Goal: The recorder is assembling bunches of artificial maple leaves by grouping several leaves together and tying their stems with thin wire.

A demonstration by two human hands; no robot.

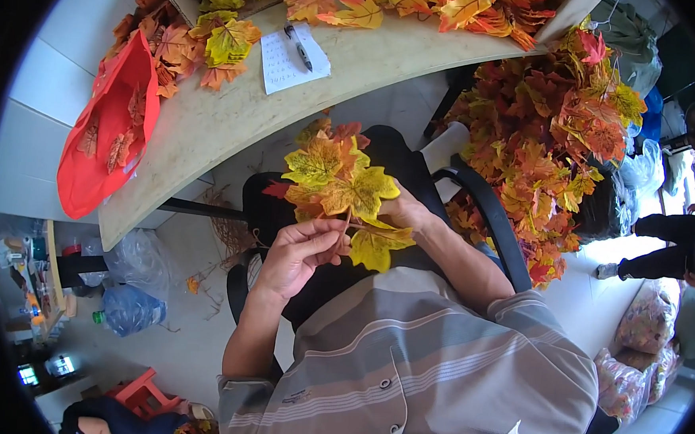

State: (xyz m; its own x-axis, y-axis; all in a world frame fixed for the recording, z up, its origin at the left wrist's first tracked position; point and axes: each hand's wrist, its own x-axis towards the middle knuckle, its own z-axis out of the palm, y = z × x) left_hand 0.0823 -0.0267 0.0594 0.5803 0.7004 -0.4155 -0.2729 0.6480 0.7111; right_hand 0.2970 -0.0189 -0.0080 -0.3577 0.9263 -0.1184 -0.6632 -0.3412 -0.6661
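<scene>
Over my lap I hold a bunch of artificial maple leaves [348, 187], yellow-green and orange with dark flecks. My left hand [307, 250] is closed, pinching a thin reddish stem between thumb and fingers just below the leaves. On the other side my right hand [405, 208] is closed at the edge of the bunch; its fingertips are hidden behind the leaves. One yellow leaf [372, 249] hangs lower, between the two hands.
A pale table [185, 139] curves ahead, bearing a written paper [293, 69], a pen [300, 51], a red bag [101, 142] and leaf piles [424, 5]. A large leaf heap [536, 133] rises right of the black chair armrest [491, 214]. Another person [664, 236] stands far right.
</scene>
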